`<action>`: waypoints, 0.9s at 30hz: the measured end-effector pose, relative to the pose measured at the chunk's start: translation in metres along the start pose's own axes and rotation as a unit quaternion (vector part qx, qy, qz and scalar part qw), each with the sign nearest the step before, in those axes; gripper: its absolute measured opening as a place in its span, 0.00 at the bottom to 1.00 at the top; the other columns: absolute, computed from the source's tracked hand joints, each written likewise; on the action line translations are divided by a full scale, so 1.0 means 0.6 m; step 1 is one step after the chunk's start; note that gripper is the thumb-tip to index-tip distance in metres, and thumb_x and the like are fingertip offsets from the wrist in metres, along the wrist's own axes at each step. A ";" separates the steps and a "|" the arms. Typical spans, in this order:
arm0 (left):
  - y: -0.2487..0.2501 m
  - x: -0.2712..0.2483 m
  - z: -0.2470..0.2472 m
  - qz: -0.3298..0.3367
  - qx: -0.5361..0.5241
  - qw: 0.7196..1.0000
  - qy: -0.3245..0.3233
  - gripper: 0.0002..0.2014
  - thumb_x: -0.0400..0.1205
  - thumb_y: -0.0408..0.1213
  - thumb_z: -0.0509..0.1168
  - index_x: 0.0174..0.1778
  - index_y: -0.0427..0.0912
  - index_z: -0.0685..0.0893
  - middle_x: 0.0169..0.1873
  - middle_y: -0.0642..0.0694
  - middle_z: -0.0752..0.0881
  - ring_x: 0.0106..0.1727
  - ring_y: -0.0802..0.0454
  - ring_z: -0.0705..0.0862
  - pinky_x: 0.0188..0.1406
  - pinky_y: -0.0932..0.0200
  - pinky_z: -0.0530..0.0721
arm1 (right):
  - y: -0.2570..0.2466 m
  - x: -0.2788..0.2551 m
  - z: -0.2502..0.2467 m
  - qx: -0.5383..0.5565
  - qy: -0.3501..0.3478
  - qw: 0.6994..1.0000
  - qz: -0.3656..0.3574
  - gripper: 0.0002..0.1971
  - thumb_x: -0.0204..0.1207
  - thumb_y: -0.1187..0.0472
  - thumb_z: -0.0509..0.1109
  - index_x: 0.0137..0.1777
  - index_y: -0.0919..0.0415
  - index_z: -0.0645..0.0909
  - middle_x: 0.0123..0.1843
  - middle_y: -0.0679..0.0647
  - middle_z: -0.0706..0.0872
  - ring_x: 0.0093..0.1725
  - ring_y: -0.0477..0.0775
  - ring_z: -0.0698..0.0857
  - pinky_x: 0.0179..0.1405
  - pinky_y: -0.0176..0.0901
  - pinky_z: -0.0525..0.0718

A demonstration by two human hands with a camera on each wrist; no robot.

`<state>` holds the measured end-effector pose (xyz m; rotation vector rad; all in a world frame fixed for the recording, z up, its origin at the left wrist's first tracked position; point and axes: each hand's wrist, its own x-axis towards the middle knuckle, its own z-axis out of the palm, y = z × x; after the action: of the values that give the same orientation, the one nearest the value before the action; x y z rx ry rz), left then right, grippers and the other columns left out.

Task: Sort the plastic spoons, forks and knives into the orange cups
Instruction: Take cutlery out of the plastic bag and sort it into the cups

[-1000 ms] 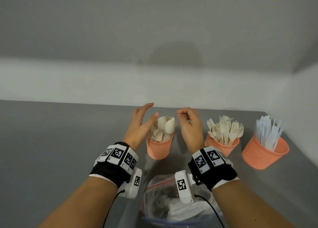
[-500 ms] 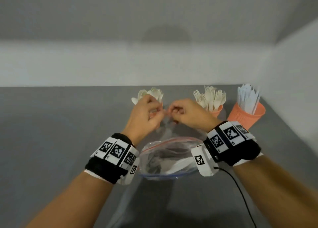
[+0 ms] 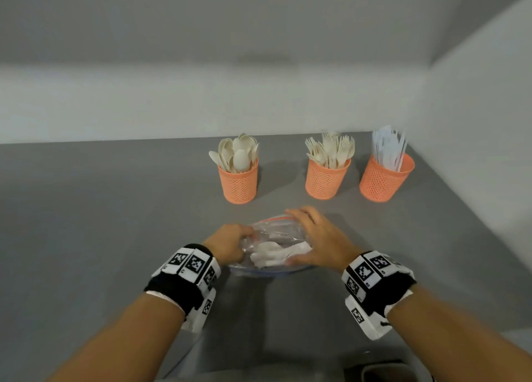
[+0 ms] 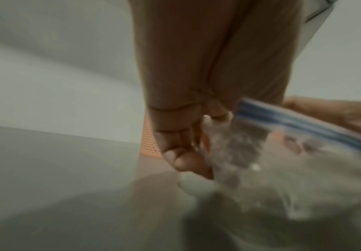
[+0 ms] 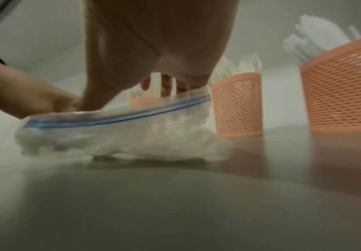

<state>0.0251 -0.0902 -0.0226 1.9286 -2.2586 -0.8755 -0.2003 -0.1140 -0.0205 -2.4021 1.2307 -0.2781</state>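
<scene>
Three orange mesh cups stand in a row at the back: spoons [image 3: 238,183], forks [image 3: 326,181] and knives [image 3: 385,180]. A clear zip bag [image 3: 273,250] with white plastic cutlery lies on the grey table in front of them. My left hand [image 3: 230,243] grips the bag's left side, its fingers [image 4: 181,161] curled into the plastic [image 4: 282,169]. My right hand [image 3: 316,237] clasps the bag's right side, fingers over the far rim and thumb at the near edge. From the right wrist, the bag [image 5: 121,135] sits below my palm [image 5: 128,76], beside the fork cup [image 5: 237,105].
A pale wall runs behind the cups, and another rises close on the right of the knife cup [image 5: 342,88]. Grey table [image 3: 100,223] spreads to the left. A dark object [image 3: 383,370] shows at the bottom edge, near my right arm.
Both hands left the spoon cup, pinched the bag's rim, then drew back toward me. They now hold the bag by its sides on the table.
</scene>
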 end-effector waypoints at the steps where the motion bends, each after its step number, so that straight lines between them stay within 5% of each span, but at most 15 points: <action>1: -0.006 -0.002 -0.003 0.026 -0.014 1.000 0.003 0.23 0.72 0.22 0.65 0.62 0.43 0.84 0.62 0.43 0.84 0.64 0.45 0.81 0.61 0.64 0.72 | 0.009 -0.010 0.003 0.004 -0.022 1.000 0.016 0.53 0.60 0.37 0.76 0.80 0.51 0.53 0.77 0.54 0.63 0.74 0.55 0.68 0.71 0.48 0.70; 3: -0.018 -0.005 -0.008 0.067 -0.067 0.995 0.014 0.20 0.71 0.21 0.65 0.56 0.43 0.88 0.56 0.44 0.89 0.57 0.45 0.85 0.59 0.62 0.77 | 0.024 -0.025 0.009 -0.064 -0.076 0.994 0.039 0.52 0.63 0.34 0.72 0.82 0.50 0.49 0.78 0.56 0.65 0.74 0.58 0.67 0.73 0.53 0.70; 5: -0.022 -0.005 -0.011 0.088 -0.139 0.985 0.043 0.19 0.72 0.20 0.66 0.52 0.44 0.90 0.44 0.54 0.92 0.48 0.51 0.88 0.55 0.56 0.82 | 0.030 -0.032 0.012 -0.201 -0.102 0.974 0.032 0.39 0.71 0.37 0.66 0.79 0.52 0.60 0.72 0.55 0.74 0.69 0.59 0.70 0.67 0.52 0.68; 7: -0.016 -0.006 -0.007 0.103 -0.161 0.980 0.060 0.16 0.74 0.18 0.64 0.48 0.40 0.91 0.34 0.67 0.89 0.42 0.65 0.86 0.51 0.62 0.81 | 0.026 -0.038 0.012 -0.277 -0.083 0.957 0.017 0.24 0.77 0.43 0.62 0.69 0.55 0.73 0.66 0.54 0.79 0.67 0.57 0.70 0.61 0.50 0.66; 10: 0.003 -0.004 0.003 0.112 -0.108 0.985 0.071 0.18 0.73 0.16 0.60 0.47 0.38 0.91 0.43 0.50 0.90 0.48 0.55 0.85 0.49 0.68 0.74 | 0.022 -0.059 0.016 -0.235 -0.060 0.969 0.038 0.22 0.76 0.48 0.66 0.68 0.54 0.73 0.66 0.54 0.77 0.66 0.57 0.72 0.59 0.50 0.66; 12: 0.012 -0.003 0.007 0.117 -0.120 0.982 0.091 0.20 0.71 0.14 0.58 0.47 0.36 0.89 0.46 0.43 0.85 0.52 0.47 0.83 0.50 0.67 0.73 | 0.014 -0.072 0.013 -0.116 0.025 0.993 0.023 0.26 0.72 0.49 0.66 0.69 0.55 0.71 0.64 0.54 0.77 0.62 0.57 0.74 0.56 0.47 0.66; 15: 0.032 -0.005 0.004 0.140 -0.210 0.964 0.082 0.20 0.70 0.12 0.62 0.51 0.36 0.87 0.49 0.43 0.81 0.48 0.61 0.82 0.51 0.79 0.73 | -0.006 -0.075 0.008 0.042 0.121 0.991 -0.034 0.17 0.74 0.56 0.62 0.59 0.63 0.81 0.55 0.58 0.84 0.53 0.55 0.81 0.53 0.39 0.72; 19: 0.053 -0.009 0.008 0.141 -0.335 0.931 0.032 0.26 0.66 0.13 0.67 0.56 0.40 0.82 0.57 0.43 0.82 0.51 0.65 0.83 0.56 0.77 0.77 | -0.022 -0.067 0.012 0.027 0.068 0.997 0.032 0.18 0.75 0.64 0.67 0.65 0.62 0.78 0.64 0.59 0.82 0.63 0.58 0.79 0.64 0.43 0.72; 23: 0.074 -0.021 0.012 0.091 -0.480 0.873 -0.004 0.31 0.70 0.06 0.55 0.63 0.38 0.77 0.53 0.44 0.84 0.47 0.53 0.85 0.41 0.65 0.87 | -0.032 -0.060 0.019 -0.067 0.007 0.996 0.064 0.15 0.75 0.59 0.67 0.61 0.60 0.80 0.63 0.57 0.82 0.63 0.58 0.79 0.57 0.45 0.73; 27: 0.075 -0.026 0.009 0.046 -0.571 0.819 -0.019 0.23 0.76 0.16 0.51 0.61 0.41 0.78 0.47 0.41 0.85 0.40 0.49 0.85 0.33 0.62 0.86 | -0.037 -0.057 0.021 -0.080 -0.003 0.995 0.058 0.12 0.77 0.62 0.63 0.58 0.58 0.83 0.60 0.56 0.86 0.62 0.59 0.81 0.60 0.49 0.76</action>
<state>-0.0139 -0.0706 -0.0021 1.1737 -1.1920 -1.6878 -0.1997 -0.0714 -0.0212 -2.4496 1.4323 -0.1413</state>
